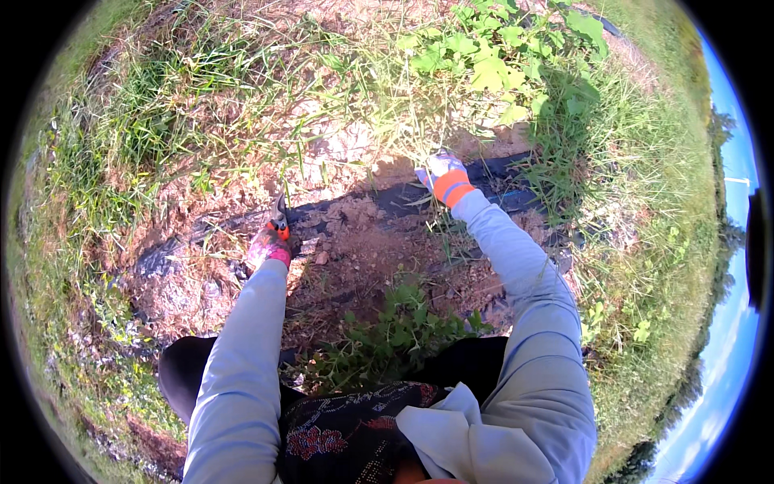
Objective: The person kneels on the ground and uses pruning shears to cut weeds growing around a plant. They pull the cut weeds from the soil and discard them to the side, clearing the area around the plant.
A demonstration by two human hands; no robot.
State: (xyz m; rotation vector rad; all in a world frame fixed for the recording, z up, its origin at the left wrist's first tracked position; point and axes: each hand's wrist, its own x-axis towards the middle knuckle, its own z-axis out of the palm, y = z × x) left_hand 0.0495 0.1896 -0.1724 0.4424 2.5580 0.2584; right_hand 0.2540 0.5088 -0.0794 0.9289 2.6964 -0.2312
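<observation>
My left hand [268, 247], in a pink patterned glove, grips a pair of pruning shears [279, 216] with red-orange handles. Their metal blades point away from me, just above the soil beside a strip of black plastic mulch film [396, 199]. Farther right, my right hand [445, 174] wears a pale purple glove with an orange cuff. Its fingers are closed around some grass stems [444, 124], and blades of grass hang below the hand too. The fingertips are partly hidden by glare and grass.
A broad-leaved green plant [490, 57] grows beyond my right hand, in tall grass. Weeds [151, 121] cover the ground at left. Low leafy plants [405, 327] stand between my knees. Bare reddish soil [357, 254] lies over part of the film.
</observation>
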